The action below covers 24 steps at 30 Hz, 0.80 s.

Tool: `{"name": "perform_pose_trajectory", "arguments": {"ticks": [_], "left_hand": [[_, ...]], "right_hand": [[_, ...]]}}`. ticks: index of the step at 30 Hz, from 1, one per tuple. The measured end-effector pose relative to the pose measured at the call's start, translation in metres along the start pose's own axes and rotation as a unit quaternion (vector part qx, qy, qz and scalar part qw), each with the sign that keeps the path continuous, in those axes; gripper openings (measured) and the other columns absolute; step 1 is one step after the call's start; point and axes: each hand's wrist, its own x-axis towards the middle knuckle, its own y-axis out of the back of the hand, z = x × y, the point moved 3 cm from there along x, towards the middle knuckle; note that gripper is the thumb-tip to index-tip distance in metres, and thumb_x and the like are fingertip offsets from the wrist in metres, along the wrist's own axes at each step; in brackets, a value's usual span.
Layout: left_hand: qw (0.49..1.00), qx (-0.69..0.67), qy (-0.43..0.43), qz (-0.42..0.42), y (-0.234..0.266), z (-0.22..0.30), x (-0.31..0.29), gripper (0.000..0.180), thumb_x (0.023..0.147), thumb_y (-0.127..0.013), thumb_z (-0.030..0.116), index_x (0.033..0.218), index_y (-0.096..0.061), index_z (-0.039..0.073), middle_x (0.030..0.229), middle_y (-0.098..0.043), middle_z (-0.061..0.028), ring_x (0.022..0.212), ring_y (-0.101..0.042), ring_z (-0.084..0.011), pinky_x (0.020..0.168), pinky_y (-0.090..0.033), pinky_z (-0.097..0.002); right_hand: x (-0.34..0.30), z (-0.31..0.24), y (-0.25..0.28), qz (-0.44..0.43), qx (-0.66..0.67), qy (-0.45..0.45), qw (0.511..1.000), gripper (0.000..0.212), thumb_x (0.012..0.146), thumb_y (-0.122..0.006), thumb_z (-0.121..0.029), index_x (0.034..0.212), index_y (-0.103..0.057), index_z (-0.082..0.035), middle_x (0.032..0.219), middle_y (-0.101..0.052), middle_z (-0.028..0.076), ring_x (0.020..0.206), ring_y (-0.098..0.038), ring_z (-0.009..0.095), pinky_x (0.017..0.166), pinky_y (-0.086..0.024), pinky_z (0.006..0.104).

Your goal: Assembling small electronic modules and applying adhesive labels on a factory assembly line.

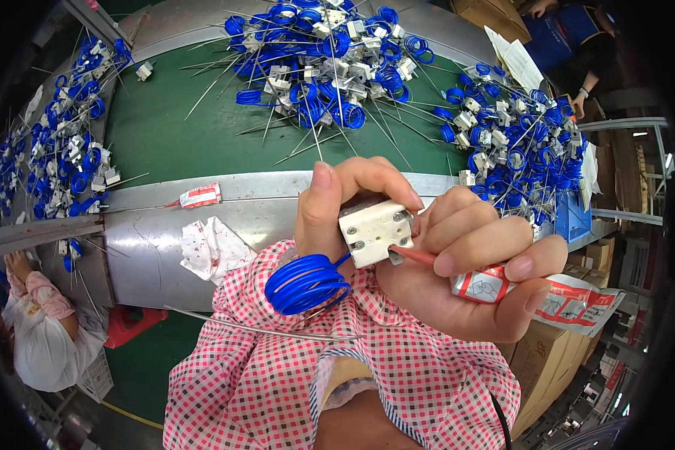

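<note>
My left hand [324, 202] is closed on a white ceramic terminal block [376, 231] with metal screws, held up in front of my chest. A blue coiled wire [304, 285] hangs from the block's lower left, and a thin metal rod [255, 328] stretches out below the coil. My right hand [480, 262] grips a red-and-white squeeze tube [577, 304]. The tube's slim red nozzle [416, 256] points left, its tip at the block's lower right edge. Part of the tube lies hidden behind my fingers.
Piles of similar blue-coiled parts lie on the green bench top [165, 112], at centre, right and far left. Another small tube [200, 196] and a stained cloth [214, 250] rest on the metal edge. Co-workers sit at left and upper right. Cardboard boxes [551, 360] stand at lower right.
</note>
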Motion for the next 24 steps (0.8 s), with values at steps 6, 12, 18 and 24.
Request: {"name": "perform_pose_trajectory", "arguments": {"ticks": [6,12,18,24], "left_hand": [[1.000,0.007,-0.003,-0.009,-0.0011,-0.0018,0.0016,0.061,0.094,-0.007,0.040,0.082,-0.054,0.002,0.067,-0.048,-0.0108,0.059,-0.043,-0.0159,0.056,-0.036,-0.0261],[0.999,0.048,0.000,0.005,0.0011,-0.0022,0.0016,0.061,0.094,-0.007,0.040,0.081,-0.053,0.002,0.066,-0.048,-0.0115,0.059,-0.043,-0.0160,0.056,-0.037,-0.0263],[0.998,-0.020,0.017,0.050,-0.0043,-0.0023,-0.0011,0.059,0.094,-0.009,0.039,0.079,-0.053,0.002,0.064,-0.047,-0.0109,0.059,-0.044,-0.0162,0.056,-0.037,-0.0266],[0.996,-0.065,0.029,0.049,-0.0047,-0.0047,-0.0018,0.058,0.094,-0.010,0.038,0.077,-0.052,0.002,0.065,-0.047,-0.0106,0.057,-0.043,-0.0158,0.054,-0.037,-0.0265]], "right_hand": [[0.0008,-0.0006,0.0039,-0.027,-0.018,0.016,0.999,0.024,0.090,-0.031,-0.026,0.084,-0.037,-0.005,0.051,-0.041,0.007,0.034,-0.026,0.011,0.034,-0.024,0.0236],[-0.0010,-0.0031,0.0030,-0.045,-0.094,0.055,0.993,0.024,0.091,-0.028,-0.027,0.085,-0.036,-0.005,0.052,-0.042,0.007,0.034,-0.027,0.011,0.034,-0.027,0.0245],[-0.0053,-0.0022,-0.0019,-0.015,-0.058,0.064,0.996,0.026,0.092,-0.026,-0.028,0.085,-0.036,-0.006,0.053,-0.042,0.007,0.035,-0.029,0.013,0.037,-0.031,0.0270],[-0.0068,0.0011,-0.0011,0.005,0.016,0.054,0.998,0.027,0.092,-0.026,-0.029,0.085,-0.036,-0.005,0.054,-0.042,0.008,0.035,-0.030,0.013,0.037,-0.028,0.0263]]}}
